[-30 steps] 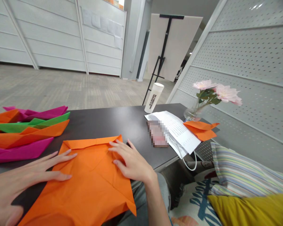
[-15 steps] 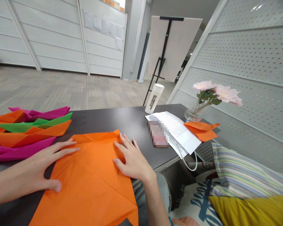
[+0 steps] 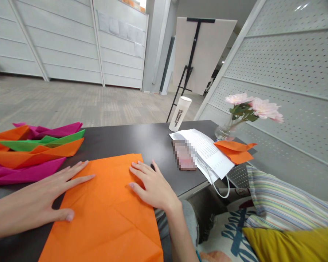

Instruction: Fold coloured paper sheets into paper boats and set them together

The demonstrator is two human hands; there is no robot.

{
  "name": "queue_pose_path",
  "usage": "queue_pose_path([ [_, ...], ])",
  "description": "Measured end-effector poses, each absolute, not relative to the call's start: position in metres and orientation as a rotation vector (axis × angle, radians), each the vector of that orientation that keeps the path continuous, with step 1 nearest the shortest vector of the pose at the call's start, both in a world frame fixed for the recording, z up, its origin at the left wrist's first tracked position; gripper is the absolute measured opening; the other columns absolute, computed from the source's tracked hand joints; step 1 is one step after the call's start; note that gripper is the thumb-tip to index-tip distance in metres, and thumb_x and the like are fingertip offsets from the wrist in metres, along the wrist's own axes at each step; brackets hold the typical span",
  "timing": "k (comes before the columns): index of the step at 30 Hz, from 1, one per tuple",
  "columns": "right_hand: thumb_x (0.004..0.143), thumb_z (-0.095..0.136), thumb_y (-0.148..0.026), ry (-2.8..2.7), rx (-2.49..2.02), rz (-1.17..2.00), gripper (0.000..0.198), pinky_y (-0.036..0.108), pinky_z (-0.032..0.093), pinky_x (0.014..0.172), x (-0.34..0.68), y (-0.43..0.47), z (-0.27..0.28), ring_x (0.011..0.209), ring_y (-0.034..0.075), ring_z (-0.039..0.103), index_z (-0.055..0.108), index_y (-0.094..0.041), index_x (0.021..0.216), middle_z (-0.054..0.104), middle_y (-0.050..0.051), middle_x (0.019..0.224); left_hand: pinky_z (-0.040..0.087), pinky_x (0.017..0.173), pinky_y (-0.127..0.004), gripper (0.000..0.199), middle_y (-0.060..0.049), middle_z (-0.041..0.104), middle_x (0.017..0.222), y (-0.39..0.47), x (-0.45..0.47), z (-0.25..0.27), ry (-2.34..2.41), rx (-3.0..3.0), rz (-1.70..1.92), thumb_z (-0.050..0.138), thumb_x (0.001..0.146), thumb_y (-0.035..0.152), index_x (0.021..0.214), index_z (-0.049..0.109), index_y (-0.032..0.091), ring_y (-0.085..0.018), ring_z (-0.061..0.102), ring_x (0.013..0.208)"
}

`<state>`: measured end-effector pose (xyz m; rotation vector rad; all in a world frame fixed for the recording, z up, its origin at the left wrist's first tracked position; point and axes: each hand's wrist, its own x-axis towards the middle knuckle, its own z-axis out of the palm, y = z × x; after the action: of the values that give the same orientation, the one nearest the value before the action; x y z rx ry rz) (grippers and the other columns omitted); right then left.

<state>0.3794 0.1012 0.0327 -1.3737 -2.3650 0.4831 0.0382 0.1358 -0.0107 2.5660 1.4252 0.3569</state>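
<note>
Bare tabletop (image 3: 120, 142) gives passage beyond the orange sheet (image 3: 109, 214) — paper boats (image 3: 32, 157) block left, the white bottle (image 3: 179, 114) right.

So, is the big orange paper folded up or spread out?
Spread out: the orange paper lies wide and mostly flat on the table, creases showing.

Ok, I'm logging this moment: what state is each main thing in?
Orange sheet: spread out, creased
Left hand: open, on the sheet
Right hand: open, on the sheet
Coloured paper shapes: folded, lined up
White bottle: standing
Glass vase: standing, holding pink flowers
Printed paper: print side up
Small orange paper: folded
Pixelated item: details hidden
</note>
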Motion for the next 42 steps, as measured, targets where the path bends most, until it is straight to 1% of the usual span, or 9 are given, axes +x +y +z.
queue_pose_path([
  [3,0.099,0.049,-0.046,-2.281,-1.451,0.434,0.045,0.053,0.004,0.123,0.379,0.102,0.031,0.142,0.021,0.040,0.054,-0.024,0.137,0.051,0.007,0.149,0.022,0.118,-0.055,0.069,-0.004,0.027,0.162,0.143,0.033,-0.008,1.344,2.589,0.232,0.059,0.078,0.071,0.139,0.055,0.038,-0.041,0.032,0.144],
  [7,0.101,0.045,-0.049,-2.250,-1.493,0.455,0.043,0.057,0.004,0.122,0.380,0.102,0.029,0.148,0.024,0.030,0.058,-0.025,0.134,0.045,0.006,0.154,0.025,0.116,-0.058,0.062,-0.002,0.025,0.162,0.148,0.032,0.000,1.372,2.562,0.139,0.063,0.080,0.064,0.137,0.056,0.041,-0.042,0.032,0.144],
  [12,0.102,0.043,-0.046,-2.125,-1.590,0.398,0.041,0.061,0.004,0.121,0.381,0.103,0.029,0.145,0.027,0.034,0.058,-0.026,0.134,0.053,0.003,0.147,0.028,0.114,-0.058,0.070,-0.006,0.023,0.162,0.149,0.035,0.007,1.369,2.538,0.050,0.061,0.082,0.065,0.145,0.047,0.036,-0.041,0.031,0.144],
  [19,0.101,0.045,-0.036,-2.069,-1.691,0.242,0.034,0.066,0.007,0.119,0.381,0.109,0.020,0.144,0.031,0.036,0.066,-0.025,0.126,0.052,0.006,0.148,0.030,0.116,-0.054,0.049,0.004,0.018,0.165,0.143,0.049,0.021,1.334,2.595,0.159,0.057,0.090,0.052,0.138,0.056,0.039,-0.039,0.034,0.144],
  [24,0.098,0.044,-0.029,-2.022,-1.668,0.229,0.038,0.064,0.010,0.120,0.385,0.114,0.017,0.145,0.031,0.034,0.064,-0.018,0.129,0.045,0.013,0.153,0.032,0.117,-0.045,0.048,-0.002,0.033,0.161,0.138,0.057,0.035,1.257,2.657,0.094,0.046,0.097,0.044,0.143,0.052,0.030,-0.030,0.041,0.142],
  [28,0.079,0.034,0.000,-2.070,-1.302,0.377,0.066,0.054,0.020,0.122,0.399,0.096,0.021,0.147,0.019,0.032,0.056,-0.024,0.137,0.041,0.005,0.156,0.038,0.115,-0.037,0.049,-0.003,0.045,0.155,0.132,0.049,0.044,1.169,2.674,0.102,0.046,0.094,0.029,0.143,0.053,0.026,-0.026,0.052,0.135],
  [33,0.065,0.037,0.003,-2.282,-1.208,0.594,0.079,0.061,0.022,0.120,0.416,0.048,0.023,0.140,0.022,0.044,0.059,-0.031,0.133,0.058,0.002,0.143,0.037,0.116,-0.038,0.061,-0.007,0.039,0.157,0.128,0.047,0.047,1.118,2.692,0.131,0.057,0.083,0.023,0.144,0.051,0.023,-0.029,0.047,0.139],
  [38,0.079,0.050,-0.004,-2.362,-1.205,0.625,0.066,0.062,0.016,0.120,0.413,0.028,0.026,0.145,0.023,0.037,0.054,-0.031,0.139,0.052,0.004,0.148,0.040,0.114,-0.039,0.050,-0.010,0.049,0.152,0.130,0.054,0.052,1.094,2.713,0.138,0.061,0.085,0.025,0.135,0.061,0.023,-0.029,0.051,0.135],
  [42,0.089,0.062,-0.021,-2.260,-1.266,0.746,0.026,0.056,0.021,0.120,0.403,0.046,0.043,0.127,0.024,0.057,0.073,-0.031,0.109,0.069,0.004,0.127,0.046,0.107,-0.036,0.047,-0.007,0.064,0.137,0.129,0.048,0.073,0.914,2.657,0.058,0.072,0.081,0.039,0.127,0.067,0.027,-0.028,0.060,0.124],
])
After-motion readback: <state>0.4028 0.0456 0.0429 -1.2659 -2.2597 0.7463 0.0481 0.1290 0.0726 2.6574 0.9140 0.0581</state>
